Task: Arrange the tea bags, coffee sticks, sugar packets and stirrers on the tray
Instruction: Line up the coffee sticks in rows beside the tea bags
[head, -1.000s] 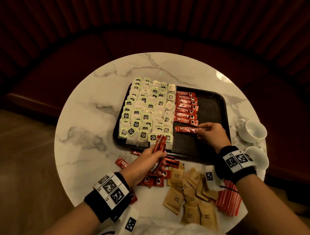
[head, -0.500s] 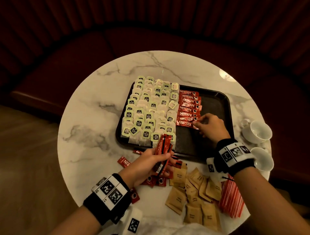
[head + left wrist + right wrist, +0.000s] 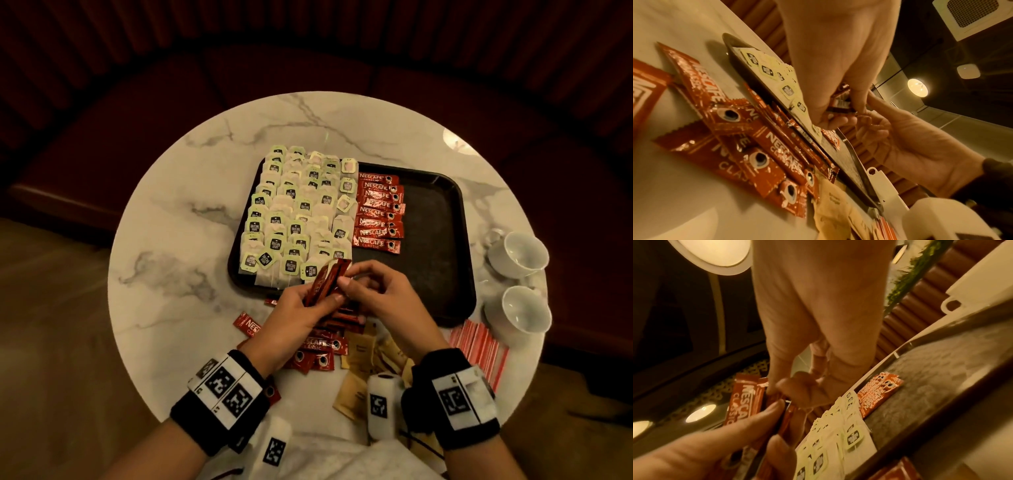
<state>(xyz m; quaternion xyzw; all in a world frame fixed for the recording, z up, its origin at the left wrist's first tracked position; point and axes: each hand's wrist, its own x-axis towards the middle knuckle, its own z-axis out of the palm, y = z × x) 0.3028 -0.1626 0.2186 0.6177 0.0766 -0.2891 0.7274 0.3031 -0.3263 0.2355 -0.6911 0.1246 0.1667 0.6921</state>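
Coffee sticks are the job in hand: my left hand point(image 3: 301, 308) grips a small bundle of coffee sticks point(image 3: 327, 279) upright over the near edge of the tray point(image 3: 442, 240), and my right hand point(image 3: 383, 294), which half a second ago was out on the tray nudging a stick into the red column, has come back to the bundle and is pinching the top of one stick between thumb and forefinger. That tells me the last stick is placed and the next is being drawn. The column of laid sticks point(image 3: 378, 212) sits just right of the tea bags point(image 3: 294, 216), which fill the tray's left half; the right part of the tray is bare. Loose sticks point(image 3: 318, 353) lie on the marble table point(image 3: 178, 240) under my left wrist, the brown sugar packets point(image 3: 363, 356) beside them, and the red stirrers point(image 3: 479, 346) near the two white cups point(image 3: 517, 284). I judge the task about halfway, with sugar and stirrers untouched.
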